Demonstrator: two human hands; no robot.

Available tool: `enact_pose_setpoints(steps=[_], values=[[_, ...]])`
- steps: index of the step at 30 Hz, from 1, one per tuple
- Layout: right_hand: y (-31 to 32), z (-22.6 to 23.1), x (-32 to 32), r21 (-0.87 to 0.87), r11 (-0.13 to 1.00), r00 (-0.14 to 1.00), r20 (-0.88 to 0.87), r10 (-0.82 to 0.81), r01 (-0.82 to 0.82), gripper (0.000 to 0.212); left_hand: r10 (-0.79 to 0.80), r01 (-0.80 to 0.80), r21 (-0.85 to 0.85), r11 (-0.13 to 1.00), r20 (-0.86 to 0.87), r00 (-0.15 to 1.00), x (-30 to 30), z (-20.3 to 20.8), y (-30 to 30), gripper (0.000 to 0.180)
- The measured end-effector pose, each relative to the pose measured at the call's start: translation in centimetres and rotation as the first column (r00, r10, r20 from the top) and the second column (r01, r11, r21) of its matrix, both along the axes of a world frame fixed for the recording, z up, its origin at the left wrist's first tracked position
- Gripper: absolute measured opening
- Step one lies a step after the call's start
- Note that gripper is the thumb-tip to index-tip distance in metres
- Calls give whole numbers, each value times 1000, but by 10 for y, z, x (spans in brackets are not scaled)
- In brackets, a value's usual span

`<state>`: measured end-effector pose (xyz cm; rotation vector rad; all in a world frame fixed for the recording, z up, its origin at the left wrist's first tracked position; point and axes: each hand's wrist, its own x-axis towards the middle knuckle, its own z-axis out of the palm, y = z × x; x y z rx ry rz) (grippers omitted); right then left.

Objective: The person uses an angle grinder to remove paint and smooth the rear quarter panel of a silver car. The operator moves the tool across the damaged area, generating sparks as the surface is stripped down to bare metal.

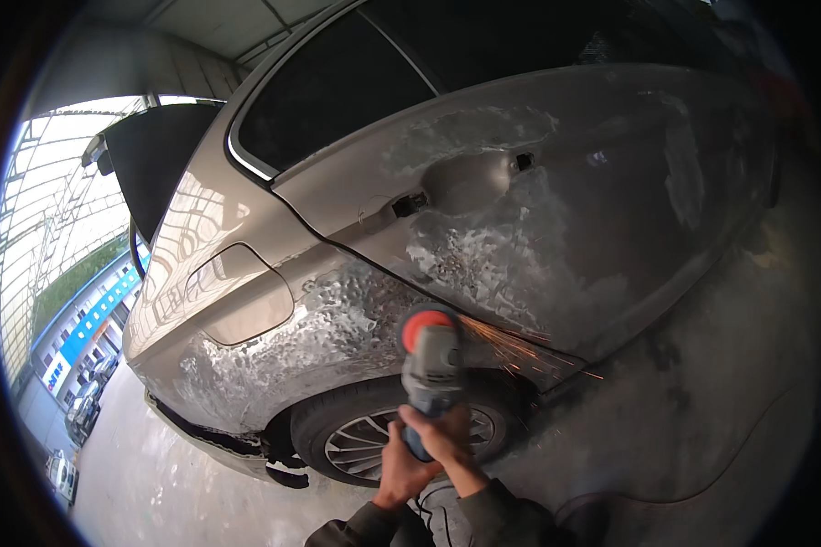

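Both my hands are wrapped round an angle grinder (431, 360) with a grey head and a red disc. My left hand (403, 469) grips low on its body, and my right hand (442, 433) closes round it just above. The disc presses at the panel above the rear wheel (374, 442), close to the door's edge. Orange sparks (520, 346) fly off to the right. Around the disc, the beige car's rear quarter panel (328, 314) is dented and ground to bare metal. The rear door (493, 255) carries similar rough, scraped patches, and its handle recess has open holes.
A cable (702, 488) runs across the concrete floor (629, 438) at the right. The fuel flap (242, 296) is closed. At the car's rear, the tailgate (160, 159) stands raised and the bumper (210, 438) hangs apart from the body. Parked cars (84, 410) stand far left.
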<state>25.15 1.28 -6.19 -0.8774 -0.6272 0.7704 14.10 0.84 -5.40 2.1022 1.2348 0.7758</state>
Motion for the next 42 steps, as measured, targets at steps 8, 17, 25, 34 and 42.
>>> enact_pose_setpoints(steps=[8, 17, 25, 34, 42], values=[[15, -6, -32, 47, 996, 994, 81, -74, 71, 41, -46, 35, 101, 994, 110, 993, -31, -13, 19, 82], [10, -63, -14, 31, 988, 974, -172, -145, 153, 25, -124, 130, 32, 991, -148, 981, -12, -39, 22, 88], [30, 7, -63, -10, 1000, 968, 252, -14, 17, 52, -101, 60, 152, 987, 282, 954, -65, -38, 48, 85], [9, -45, -20, -27, 991, 987, -96, -132, 130, 27, -111, 116, 52, 992, -104, 988, -20, -24, 17, 86], [16, 7, -55, 6, 999, 990, 135, -50, 49, 48, 35, -40, 39, 998, 123, 992, -47, 6, 4, 85]])
